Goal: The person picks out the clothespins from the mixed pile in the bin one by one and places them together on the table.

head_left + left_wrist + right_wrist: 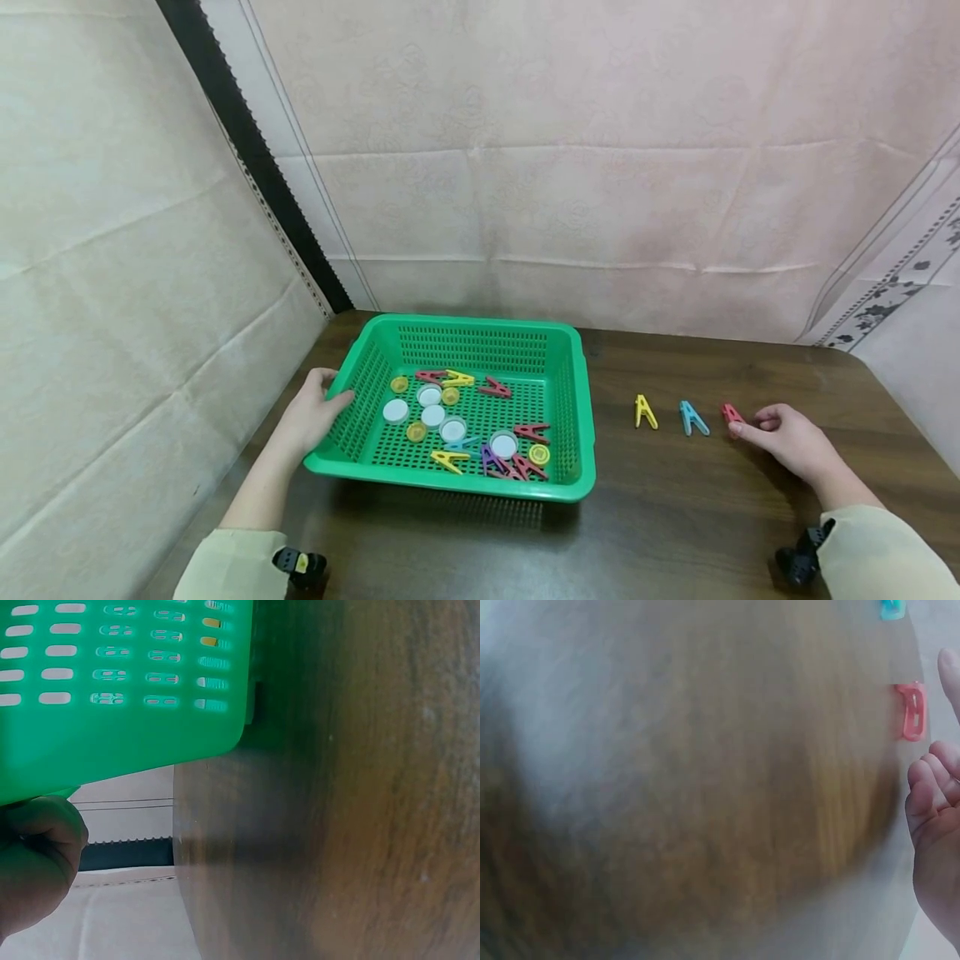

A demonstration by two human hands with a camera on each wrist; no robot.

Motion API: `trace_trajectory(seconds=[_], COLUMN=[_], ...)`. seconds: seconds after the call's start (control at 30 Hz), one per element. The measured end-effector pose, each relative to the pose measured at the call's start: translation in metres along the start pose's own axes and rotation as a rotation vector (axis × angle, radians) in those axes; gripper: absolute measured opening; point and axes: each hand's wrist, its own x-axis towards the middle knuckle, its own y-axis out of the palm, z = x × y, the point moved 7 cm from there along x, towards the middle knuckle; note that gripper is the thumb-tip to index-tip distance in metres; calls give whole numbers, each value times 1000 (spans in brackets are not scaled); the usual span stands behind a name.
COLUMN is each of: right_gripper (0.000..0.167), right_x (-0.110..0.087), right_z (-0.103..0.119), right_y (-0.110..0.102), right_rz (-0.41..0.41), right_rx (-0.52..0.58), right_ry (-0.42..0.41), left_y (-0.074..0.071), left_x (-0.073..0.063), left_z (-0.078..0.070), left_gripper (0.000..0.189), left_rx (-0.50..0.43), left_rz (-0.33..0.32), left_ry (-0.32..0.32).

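My left hand (309,414) grips the left rim of a green plastic basket (450,486); in the left wrist view its fingers curl at the rim, beside the slotted wall (120,739). Inside the basket lie white bottle caps (396,411), yellow caps (416,431) and several clothespins (495,387) in red, yellow, blue and purple. On the right of the table my right hand (795,442) is beside a red clothespin (732,412). In the right wrist view, a gap shows between the fingers (928,780) and that red clothespin (913,712).
Left of the red one, a yellow clothespin (645,411) and a blue clothespin (693,418) lie in a row on the brown wooden table (652,525). Pale cloth (525,208) hangs behind the table and along its left side.
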Motion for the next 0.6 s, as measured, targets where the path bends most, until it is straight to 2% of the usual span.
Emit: trace_trajectory(seconds=[0.3,0.6], right_gripper=[78,80], right_x=[8,24], right_z=[20,61], right_y=[-8,-11], right_rz=[-52,-59], right_rx=[31,101], right_ry=[-8,-44], left_y=[-2,0], left_x=[0,0], left_z=[-1,-2], left_gripper=[58,58], left_rx=[-8,-9], left_rz=[4,10], left_ry=[-7,0])
